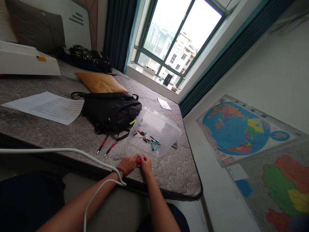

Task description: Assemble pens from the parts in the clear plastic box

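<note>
Our left hand [127, 163] and right hand [146, 166] meet just inside the near edge of a quilted grey mattress [170, 174], with the fingers of both curled narrow around a small red pen part [138, 160]. Most of it is hidden by our fingers, so we cannot tell its full shape. A dark band with a touch of red circles our left wrist, and a white cable [72, 149] runs across that forearm and drops past the mattress edge.

Ahead of our hands, a loose pile of small pen parts [147, 139] in red, teal, black and silver lies on a clear plastic bag [164, 124]. To the left of the bag, two slim black-and-red pens [107, 146] lie side by side on the mattress, angled the same way, near the strap of a black zippered bag [111, 112]. That bag has a yellow tag at one corner and sits just beside the plastic.

A printed sheet of paper [48, 108] lies further left, and a small white slip [164, 104] lies beyond the plastic. An orange cushion [100, 82] rests behind the black bag. On the wall to our right hang world maps [235, 129], and a green-framed window [173, 42] shows pale buildings outside.
</note>
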`<state>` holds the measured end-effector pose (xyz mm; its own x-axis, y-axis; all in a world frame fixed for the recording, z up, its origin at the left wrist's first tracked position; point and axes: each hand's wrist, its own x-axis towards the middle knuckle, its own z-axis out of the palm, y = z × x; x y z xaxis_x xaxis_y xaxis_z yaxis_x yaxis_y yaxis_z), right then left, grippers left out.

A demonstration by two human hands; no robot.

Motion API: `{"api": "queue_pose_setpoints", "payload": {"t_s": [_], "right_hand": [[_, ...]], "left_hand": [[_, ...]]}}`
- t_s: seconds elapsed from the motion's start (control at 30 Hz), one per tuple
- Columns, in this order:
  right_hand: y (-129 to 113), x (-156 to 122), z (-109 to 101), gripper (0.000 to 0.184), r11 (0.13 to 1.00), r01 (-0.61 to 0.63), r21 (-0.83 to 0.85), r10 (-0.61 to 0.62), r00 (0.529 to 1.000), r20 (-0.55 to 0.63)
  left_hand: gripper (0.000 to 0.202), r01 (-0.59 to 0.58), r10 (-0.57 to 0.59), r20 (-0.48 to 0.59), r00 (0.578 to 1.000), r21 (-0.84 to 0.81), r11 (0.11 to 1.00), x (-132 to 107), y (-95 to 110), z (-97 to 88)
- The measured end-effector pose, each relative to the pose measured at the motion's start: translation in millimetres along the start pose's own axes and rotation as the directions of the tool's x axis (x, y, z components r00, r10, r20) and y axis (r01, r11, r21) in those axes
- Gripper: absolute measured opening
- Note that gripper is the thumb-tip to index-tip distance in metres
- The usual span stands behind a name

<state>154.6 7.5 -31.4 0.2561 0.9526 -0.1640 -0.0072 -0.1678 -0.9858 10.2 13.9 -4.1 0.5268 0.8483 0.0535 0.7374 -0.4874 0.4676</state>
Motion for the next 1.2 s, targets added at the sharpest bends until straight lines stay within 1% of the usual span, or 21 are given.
{"api": "queue_pose_setpoints", "payload": {"t_s": [0.17,0.3,0.43,0.5,0.63,0.67,0.7,0.8,0.87,0.93,1.0,1.03,1.07,1.13,1.2], "right_hand": [[-3.2,0.1,-0.6,0.037,0.999,-0.024,-0.023,0.024,1.000,0.009],[-8.1,0.1,-1.5,0.039,0.997,-0.083,-0.006,0.083,0.994,0.065],[-7.0,1.4,-1.5,0.039,0.995,-0.096,0.006,0.095,0.992,0.089],[-4.8,1.7,-1.9,0.038,0.996,-0.092,0.020,0.090,0.993,0.074],[-0.9,0.1,-5.0,0.040,0.994,-0.036,0.103,0.041,0.998,-0.049],[-0.5,-0.6,-5.9,0.040,0.993,-0.027,0.116,0.035,0.997,-0.063],[-0.3,-1.4,-6.7,0.040,0.992,-0.025,0.120,0.032,0.998,-0.060],[-0.8,-3.2,-8.4,0.039,0.996,-0.041,0.085,0.041,0.999,0.001],[-1.9,-3.8,-9.4,0.038,0.995,-0.041,0.090,0.041,0.999,0.005],[-3.4,-4.1,-10.8,0.037,0.980,-0.024,0.199,0.037,0.998,-0.059],[-4.6,-4.3,-12.1,0.041,0.931,0.012,0.364,0.046,0.987,-0.152],[-4.7,-4.2,-12.3,0.043,0.905,0.029,0.425,0.056,0.981,-0.187],[-4.4,-4.2,-12.2,0.045,0.893,0.037,0.449,0.062,0.977,-0.203],[-2.6,-3.9,-10.5,0.046,0.918,0.032,0.396,0.052,0.979,-0.198],[0.4,-3.7,-7.4,0.044,0.967,0.039,0.253,0.001,0.988,-0.157]], "left_hand": [[0.025,-0.008,0.008,0.003,1.000,0.016,1.000,-0.4,-0.1,0.7],[0.030,-0.014,0.014,0.005,1.000,0.023,1.000,-0.5,-0.1,0.2],[0.031,-0.010,0.010,0.007,1.000,0.023,1.000,-0.6,-0.2,-0.5],[0.031,0.000,-0.001,0.005,1.000,0.021,1.000,-0.5,0.0,-0.5],[0.029,0.036,-0.036,-0.003,0.999,0.019,0.999,0.0,0.7,0.3],[0.029,0.045,-0.045,-0.005,0.999,0.019,0.999,0.2,0.9,0.5],[0.028,0.055,-0.055,-0.006,0.998,0.020,0.998,0.2,1.1,0.8],[0.028,0.079,-0.079,-0.008,0.997,0.021,0.997,0.3,1.4,1.4],[0.029,0.087,-0.087,-0.007,0.996,0.019,0.996,0.4,1.2,1.6],[0.028,0.087,-0.087,-0.003,0.996,0.018,0.996,0.8,0.8,1.6],[0.028,0.091,-0.091,0.002,0.996,0.020,0.996,1.3,0.3,1.4],[0.028,0.093,-0.093,0.003,0.996,0.020,0.995,1.5,0.2,1.2],[0.029,0.093,-0.093,0.003,0.996,0.020,0.995,1.6,0.1,1.0],[0.029,0.087,-0.087,0.007,0.996,0.017,0.996,1.4,0.3,0.7],[0.028,0.071,-0.071,0.011,0.997,0.014,0.997,0.8,0.7,0.6]]}}
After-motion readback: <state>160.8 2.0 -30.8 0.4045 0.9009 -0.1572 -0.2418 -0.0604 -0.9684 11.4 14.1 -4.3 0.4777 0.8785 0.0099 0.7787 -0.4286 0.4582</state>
